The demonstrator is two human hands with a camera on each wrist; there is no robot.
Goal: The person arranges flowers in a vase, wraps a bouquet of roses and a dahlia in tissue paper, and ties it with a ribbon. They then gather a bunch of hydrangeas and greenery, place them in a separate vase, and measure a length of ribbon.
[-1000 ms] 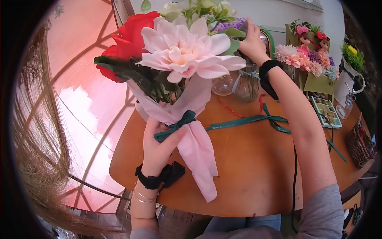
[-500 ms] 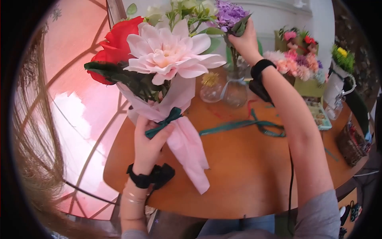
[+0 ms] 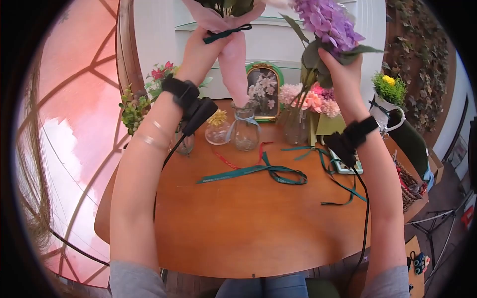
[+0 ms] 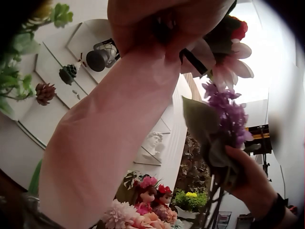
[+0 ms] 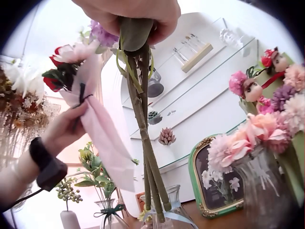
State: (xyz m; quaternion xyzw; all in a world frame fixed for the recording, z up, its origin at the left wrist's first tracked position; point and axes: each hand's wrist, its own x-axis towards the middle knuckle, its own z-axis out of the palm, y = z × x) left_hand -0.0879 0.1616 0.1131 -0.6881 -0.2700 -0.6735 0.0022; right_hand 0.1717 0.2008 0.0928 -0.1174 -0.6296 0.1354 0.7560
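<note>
My left hand (image 3: 201, 55) grips a bouquet wrapped in pink paper (image 3: 233, 67), right at its dark green ribbon bow (image 3: 228, 33). A red rose (image 4: 239, 29) and a pale pink flower (image 4: 234, 67) show in the left wrist view; the head view cuts off the blooms. My right hand (image 3: 346, 82) holds purple hydrangeas (image 3: 325, 25) just under the blooms, among their leaves. Their bare brown-green stems (image 5: 144, 133) hang down. Behind the bouquet's lower end stands a glass vase (image 3: 247, 135) with a light blue ribbon round its neck.
Green ribbons (image 3: 285, 175) and a red ribbon (image 3: 226, 161) lie on the wooden table (image 3: 223, 223). At the back stand a green-framed picture (image 3: 264, 92), a small round vase (image 3: 217, 133) and pink flowers (image 3: 310, 99). A woven basket (image 3: 410, 186) sits at right.
My right hand has lifted the purple hydrangeas out of the blue-ribboned vase and moved them right. My left hand has raised the bouquet and carried it forward. The head view has also shifted.
</note>
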